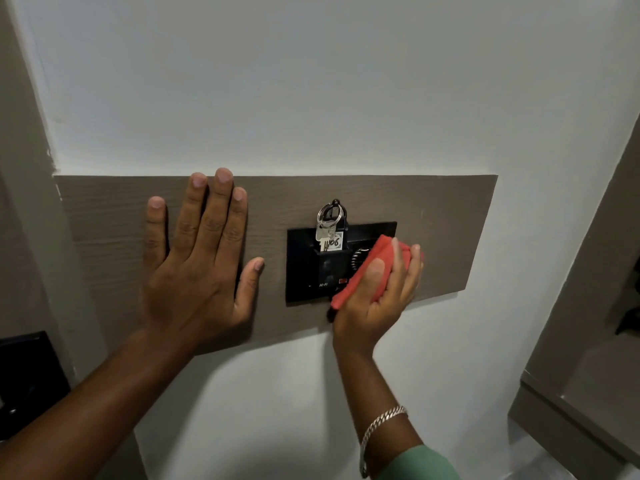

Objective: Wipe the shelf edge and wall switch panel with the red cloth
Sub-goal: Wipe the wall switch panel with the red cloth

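1. I'm pressing my left hand [197, 258] flat on the brown board [104, 220], fingers [221, 209] spread and open, holding nothing; probably bracing myself while the other hand is working.
2. My right hand [377, 292] is gripping the cloth [367, 268], fingers closed around the bunched red fabric, thumb on top pinning it.
3. The cloth is touching the right part of the black panel [304, 265], covering its lower right corner; bunching it likely gives a firm pad for rubbing.
4. I'm working just beside the dial [360, 259], which is partly hidden by the cloth.
5. Keys [330, 220] on a ring, with a tag, are hanging in the panel's slot, left of the cloth and apart from it; I'm judging I should be steering around them so they aren't getting knocked out.
6. Panel wipe is underway, left part not yet covered. I can't tell which surface is the shelf edge; a grey ledge [554, 410] is sitting at lower right, well apart.
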`<state>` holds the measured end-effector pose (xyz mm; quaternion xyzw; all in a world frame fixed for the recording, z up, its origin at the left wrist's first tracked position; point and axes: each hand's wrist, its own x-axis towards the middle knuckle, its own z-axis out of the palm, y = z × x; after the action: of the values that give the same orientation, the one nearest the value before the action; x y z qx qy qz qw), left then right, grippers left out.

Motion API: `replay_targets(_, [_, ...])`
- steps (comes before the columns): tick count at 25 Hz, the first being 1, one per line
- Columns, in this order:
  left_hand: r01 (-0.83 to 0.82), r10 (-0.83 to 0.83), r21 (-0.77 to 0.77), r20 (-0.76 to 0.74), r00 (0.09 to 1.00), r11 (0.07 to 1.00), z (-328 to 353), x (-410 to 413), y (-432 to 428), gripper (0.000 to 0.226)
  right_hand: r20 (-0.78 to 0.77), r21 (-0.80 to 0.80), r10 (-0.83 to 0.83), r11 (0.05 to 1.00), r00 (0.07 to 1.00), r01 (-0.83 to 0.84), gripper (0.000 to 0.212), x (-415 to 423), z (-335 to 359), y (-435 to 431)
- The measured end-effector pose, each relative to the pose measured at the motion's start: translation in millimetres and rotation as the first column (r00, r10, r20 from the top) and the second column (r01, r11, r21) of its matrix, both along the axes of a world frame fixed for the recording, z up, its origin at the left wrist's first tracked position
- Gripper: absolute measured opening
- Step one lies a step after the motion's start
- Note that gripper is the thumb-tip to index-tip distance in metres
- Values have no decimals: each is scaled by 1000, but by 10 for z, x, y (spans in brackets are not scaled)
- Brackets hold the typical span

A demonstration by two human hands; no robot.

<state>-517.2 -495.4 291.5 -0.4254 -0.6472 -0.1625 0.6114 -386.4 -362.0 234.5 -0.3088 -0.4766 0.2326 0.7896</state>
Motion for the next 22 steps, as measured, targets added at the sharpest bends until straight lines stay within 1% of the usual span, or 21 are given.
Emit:
replay_targets(1, [-3, 3, -1, -4, 1000, 1000, -1, 0, 3, 78, -11, -21, -4, 1000, 1000, 4, 52, -54, -80, -42])
replay_targets(2, [-4, 4, -6, -6, 1000, 1000, -2, 1, 6, 78, -52, -84, 3, 996, 999, -7, 52, -117, -137, -73])
replay_targets(3, [-1, 1, -11, -5, 1000, 1000, 0, 0, 6, 78, -93, -136, 21, 990, 995, -34, 51, -188, -167, -98])
replay_targets(4, [4, -4, -14, -4, 1000, 1000, 2, 2, 4, 79, -105, -156, 41, 986, 994, -57, 50, -246, -179, -131])
replay_targets(5, [9, -9, -15, -5, 1000, 1000, 3, 0, 2, 79, -67, -128, 40, 991, 997, -48, 49, -275, -199, -160])
replay_targets(7, [4, -4, -14, -7, 1000, 1000, -21, -1, -3, 79, 99, 42, -17, 999, 995, 13, 49, -225, -367, -141])
replay_targets(8, [-2, 2, -12, -11, 1000, 1000, -22, -5, 0, 79, 152, 93, -39, 995, 988, 25, 48, -168, -432, -80])
replay_targets(9, [-2, 2, -12, -9, 1000, 1000, -22, -5, -1, 79, 161, 91, -54, 995, 986, 40, 47, -100, -467, 3])
replay_targets(10, [1, -1, -14, -6, 1000, 1000, -24, -2, -3, 79, 129, 44, -63, 997, 990, 58, 46, -31, -460, 86])
replay_targets(11, [2, -2, -15, -4, 1000, 1000, -26, -1, -5, 79, 66, -28, -65, 997, 996, 67, 44, 20, -406, 158])
replay_targets(12, [2, -2, -15, -3, 1000, 1000, -25, -2, -7, 79, -15, -93, -64, 994, 998, 62, 42, 58, -324, 215])
replay_targets(13, [5, -5, -14, 0, 1000, 1000, -20, -4, -9, 79, -98, -127, -65, 991, 993, 53, 41, 91, -243, 257])
replay_targets(15, [14, -14, -12, 4, 1000, 1000, -18, -7, -7, 78, -216, -91, -53, 995, 975, 34, 39, 170, -115, 281])
replay_targets(17, [14, -14, -6, -1, 1000, 1000, -25, -7, 4, 78, -277, 40, 1, 999, 961, 10, 38, 211, -23, 233])
replay_targets(18, [12, -12, -5, -3, 1000, 1000, -27, -7, 5, 78, -265, 124, 44, 992, 963, -11, 37, 196, 29, 174])
replay_targets(19, [13, -13, -6, -3, 1000, 1000, -30, -8, 1, 79, -197, 206, 67, 978, 978, -25, 37, 157, 67, 114])
replay_targets(21, [20, -20, -13, -1, 1000, 1000, -29, -7, -5, 79, 76, 325, -12, 946, 997, -14, 42, 63, 55, 21])
replay_targets(22, [20, -20, -14, -1, 1000, 1000, -27, -8, -4, 79, 195, 353, -54, 935, 979, -19, 46, 38, 6, 17])
